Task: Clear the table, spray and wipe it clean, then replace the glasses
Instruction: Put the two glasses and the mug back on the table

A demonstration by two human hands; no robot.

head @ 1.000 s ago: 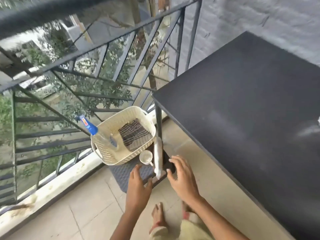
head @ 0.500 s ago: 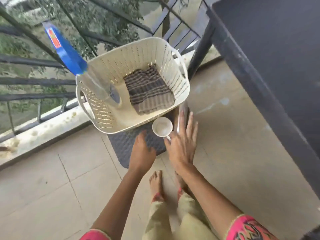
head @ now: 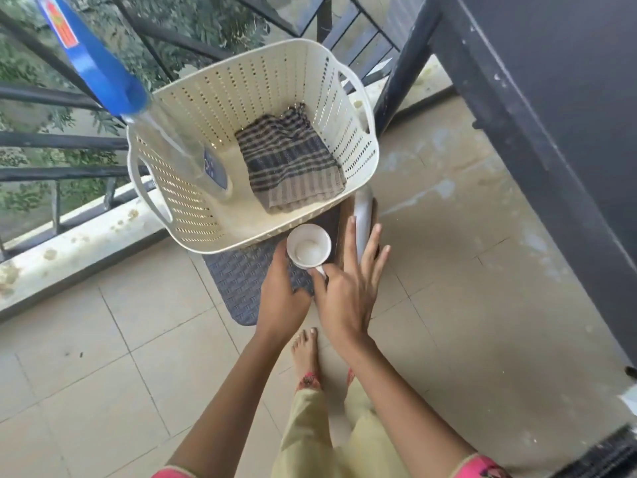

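Note:
A small white cup (head: 308,246) stands on a dark woven mat (head: 238,281) on the floor, in front of a cream basket (head: 310,81). Right of the cup is a tall pale glass (head: 363,215). My left hand (head: 282,298) rests on the mat against the cup's left side, its fingertips hidden. My right hand (head: 348,291) has its fingers spread along the tall glass and its thumb at the cup's handle. In the basket lie a striped cloth (head: 289,167) and a clear spray bottle (head: 186,157) with a blue head. The black table (head: 551,98) fills the upper right.
A dark metal railing (head: 62,143) and a pale stained ledge (head: 86,243) run behind the basket. A table leg (head: 403,63) stands just right of the basket. My bare feet (head: 305,353) are on the tiled floor below the hands.
The view has dropped toward the floor. Both hands have reached forward: the left now touches the cup, and the right lies along the tall glass.

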